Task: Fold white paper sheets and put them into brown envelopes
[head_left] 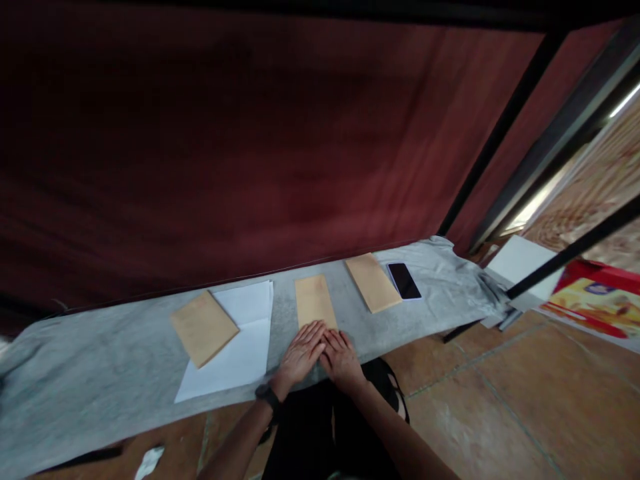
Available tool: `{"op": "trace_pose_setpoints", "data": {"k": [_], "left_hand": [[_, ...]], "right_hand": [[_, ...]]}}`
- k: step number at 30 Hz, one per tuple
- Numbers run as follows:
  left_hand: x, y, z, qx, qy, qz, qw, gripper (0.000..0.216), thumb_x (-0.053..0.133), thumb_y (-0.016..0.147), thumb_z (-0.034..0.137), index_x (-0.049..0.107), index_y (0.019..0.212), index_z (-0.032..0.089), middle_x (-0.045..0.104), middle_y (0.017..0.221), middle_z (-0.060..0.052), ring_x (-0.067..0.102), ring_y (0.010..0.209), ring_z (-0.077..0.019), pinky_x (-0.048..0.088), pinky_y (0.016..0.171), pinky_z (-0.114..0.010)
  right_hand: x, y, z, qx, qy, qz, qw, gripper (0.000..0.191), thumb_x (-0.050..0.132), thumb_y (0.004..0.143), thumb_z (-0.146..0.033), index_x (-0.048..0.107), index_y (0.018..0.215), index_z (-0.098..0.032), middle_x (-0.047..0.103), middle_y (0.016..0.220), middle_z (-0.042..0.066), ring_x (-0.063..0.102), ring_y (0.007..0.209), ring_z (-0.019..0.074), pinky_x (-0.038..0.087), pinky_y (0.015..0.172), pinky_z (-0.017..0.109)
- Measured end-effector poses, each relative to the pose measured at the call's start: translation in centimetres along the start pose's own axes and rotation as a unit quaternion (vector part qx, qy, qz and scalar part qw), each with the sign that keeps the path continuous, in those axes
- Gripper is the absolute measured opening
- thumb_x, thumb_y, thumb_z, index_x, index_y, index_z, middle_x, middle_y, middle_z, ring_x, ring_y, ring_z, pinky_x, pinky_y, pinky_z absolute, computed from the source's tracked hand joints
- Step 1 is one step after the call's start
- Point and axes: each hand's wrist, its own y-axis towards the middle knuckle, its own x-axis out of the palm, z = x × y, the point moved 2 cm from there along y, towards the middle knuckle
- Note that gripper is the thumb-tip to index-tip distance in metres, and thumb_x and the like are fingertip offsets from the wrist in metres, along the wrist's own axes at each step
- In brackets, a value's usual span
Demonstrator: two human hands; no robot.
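Note:
A tan paper envelope lies flat on the grey cloth in front of me. My left hand rests palm down on its near end, fingers stretched out. Beside it my right hand lies flat too, its fingertips close to the left hand's and touching the same near edge. The hands cover that end of the envelope. To the left, a stack of tan envelopes sits askew on white paper sheets. Another tan envelope lies to the right, next to a dark-screened phone.
The long narrow bench is draped in grey cloth, with a dark red wall behind it. On the right are black metal bars, a white box and a red-and-yellow carton. White scrap lies on the tiled floor.

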Motion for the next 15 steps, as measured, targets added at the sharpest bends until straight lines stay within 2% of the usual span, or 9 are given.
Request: {"op": "trace_pose_setpoints", "data": {"k": [5, 10, 15], "left_hand": [[-0.5, -2.2, 0.3, -0.033, 0.056, 0.022, 0.998, 0.060, 0.034, 0.105, 0.048, 0.028, 0.159, 0.023, 0.036, 0.162, -0.007, 0.031, 0.151, -0.0214, 0.028, 0.124, -0.045], [-0.9, -1.8, 0.5, -0.041, 0.063, -0.001, 0.997, 0.062, 0.035, 0.104, 0.050, 0.031, 0.158, 0.021, 0.035, 0.163, -0.010, 0.030, 0.151, -0.0224, 0.030, 0.123, -0.044], [-1.1, -1.7, 0.5, -0.057, 0.065, 0.001, 0.996, 0.061, 0.035, 0.104, 0.050, 0.029, 0.159, 0.024, 0.033, 0.164, -0.009, 0.029, 0.152, -0.0227, 0.031, 0.122, -0.044]], "right_hand": [[-0.1, 0.0, 0.1, 0.004, -0.008, 0.007, 1.000, 0.048, 0.050, 0.102, -0.037, 0.051, 0.147, -0.023, 0.056, 0.149, 0.007, 0.048, 0.138, 0.0212, 0.031, 0.119, 0.042], [-0.2, 0.0, 0.1, 0.006, 0.016, 0.012, 1.000, 0.047, 0.049, 0.102, -0.036, 0.052, 0.146, -0.020, 0.055, 0.149, 0.008, 0.048, 0.138, 0.0222, 0.030, 0.119, 0.042], [-0.2, -0.1, 0.1, 0.013, 0.015, 0.017, 1.000, 0.047, 0.048, 0.102, -0.034, 0.052, 0.146, -0.018, 0.056, 0.148, 0.010, 0.049, 0.138, 0.0220, 0.030, 0.119, 0.042]]}}
